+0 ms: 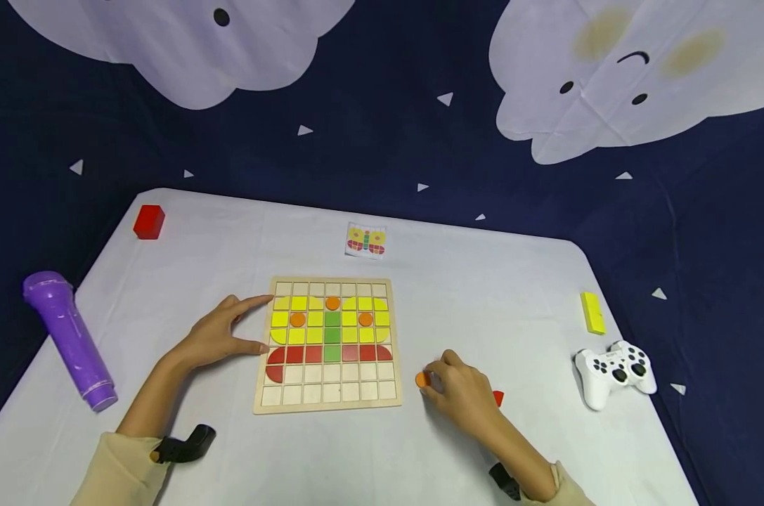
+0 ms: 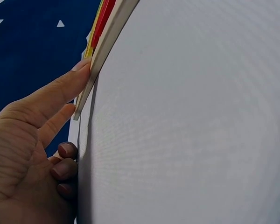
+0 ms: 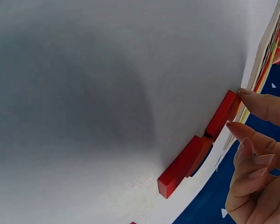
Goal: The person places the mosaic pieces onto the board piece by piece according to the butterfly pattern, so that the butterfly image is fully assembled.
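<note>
A square wooden board [image 1: 350, 391] lies on the table with yellow, green, orange and red pieces set in its grid. They form a butterfly's upper part, with a red row and one red quarter-round piece [image 1: 274, 374] below. My left hand [image 1: 216, 336] rests at the board's left side, index finger and thumb spread and touching its edge. To the right of the board, my right hand [image 1: 462, 392] pinches an orange round piece [image 1: 422, 379] between thumb and index finger. Red pieces [image 3: 182, 163] lie beside that hand; in the head view it mostly hides them, leaving one red corner [image 1: 498, 398].
A butterfly picture card [image 1: 365, 240] lies behind the board. At the left are a red block [image 1: 149, 222] and a purple toy microphone [image 1: 72, 344]. A yellow block [image 1: 592, 313] and a white game controller [image 1: 614, 374] lie at the right edge.
</note>
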A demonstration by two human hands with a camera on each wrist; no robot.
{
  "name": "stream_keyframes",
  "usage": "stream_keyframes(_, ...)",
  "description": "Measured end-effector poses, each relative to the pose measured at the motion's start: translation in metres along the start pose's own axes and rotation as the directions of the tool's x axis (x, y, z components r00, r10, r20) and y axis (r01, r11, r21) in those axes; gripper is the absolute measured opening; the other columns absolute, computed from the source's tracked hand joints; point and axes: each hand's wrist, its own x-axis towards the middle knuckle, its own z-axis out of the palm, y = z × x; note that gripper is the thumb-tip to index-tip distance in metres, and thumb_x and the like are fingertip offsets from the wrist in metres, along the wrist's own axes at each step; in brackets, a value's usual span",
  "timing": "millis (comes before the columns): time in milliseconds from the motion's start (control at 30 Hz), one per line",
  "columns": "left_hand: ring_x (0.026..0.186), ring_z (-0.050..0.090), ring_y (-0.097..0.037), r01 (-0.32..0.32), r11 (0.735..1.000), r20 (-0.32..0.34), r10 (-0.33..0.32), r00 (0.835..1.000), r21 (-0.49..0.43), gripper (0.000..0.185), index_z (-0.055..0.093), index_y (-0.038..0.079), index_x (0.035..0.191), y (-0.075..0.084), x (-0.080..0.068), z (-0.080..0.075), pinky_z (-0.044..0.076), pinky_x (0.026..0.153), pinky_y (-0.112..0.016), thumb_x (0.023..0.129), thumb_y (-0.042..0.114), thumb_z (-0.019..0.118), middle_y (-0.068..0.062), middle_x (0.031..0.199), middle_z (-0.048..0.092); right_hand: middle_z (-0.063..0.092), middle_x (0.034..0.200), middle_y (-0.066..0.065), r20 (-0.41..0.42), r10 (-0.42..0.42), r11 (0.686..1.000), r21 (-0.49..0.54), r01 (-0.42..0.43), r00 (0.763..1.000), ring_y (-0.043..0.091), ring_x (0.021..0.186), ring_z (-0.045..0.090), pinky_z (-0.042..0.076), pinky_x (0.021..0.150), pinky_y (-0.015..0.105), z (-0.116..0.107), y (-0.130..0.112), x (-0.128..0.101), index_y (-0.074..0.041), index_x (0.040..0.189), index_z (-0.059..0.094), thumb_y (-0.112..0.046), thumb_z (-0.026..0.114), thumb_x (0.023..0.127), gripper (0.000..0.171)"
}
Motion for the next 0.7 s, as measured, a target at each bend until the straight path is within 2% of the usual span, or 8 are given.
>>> stream_keyframes(367,0.087,0.044,-0.024,-0.007,1.0,0.001,0.007,1.0,-0.005,0.092,0.045,0.02,0.149,0.0,-0.001,-0.001,0.037,0.072,-0.036,0.069,0.038,0.087,-0.009,0.098,0.046,0.051,0.078,-0.002,-0.013,-0.033,0.999,0.001,0.033,0.999,0.009,0.053,0.041,0.037,0.05,0.022,0.006,-0.001,0.003,-0.004,0.086,0.074,-0.014,0.084,0.074,0.018)
stream_keyframes(500,0.086,0.044,-0.024,-0.006,1.0,0.002,0.006,1.0,-0.003,0.091,0.045,0.019,0.149,0.001,-0.002,-0.001,0.036,0.071,-0.036,0.07,0.038,0.086,-0.009,0.097,0.045,0.048,0.075,-0.003,-0.039,-0.05,0.999,-0.007,0.05,0.998,0.01,0.051,0.038,0.035,0.049,0.022,0.005,-0.003,0.008,-0.006,0.081,0.072,-0.016,0.083,0.076,0.016)
stream_keyframes(700,0.086,0.043,-0.023,-0.003,1.0,-0.003,0.003,1.0,-0.005,0.092,0.045,0.02,0.149,0.002,-0.002,-0.002,0.036,0.07,-0.035,0.069,0.038,0.086,-0.009,0.097,0.045,0.048,0.075,-0.004,-0.078,-0.139,0.99,-0.004,0.139,0.987,0.007,0.051,0.037,0.035,0.048,0.021,0.005,-0.02,0.022,-0.009,0.077,0.069,-0.019,0.082,0.076,0.016)
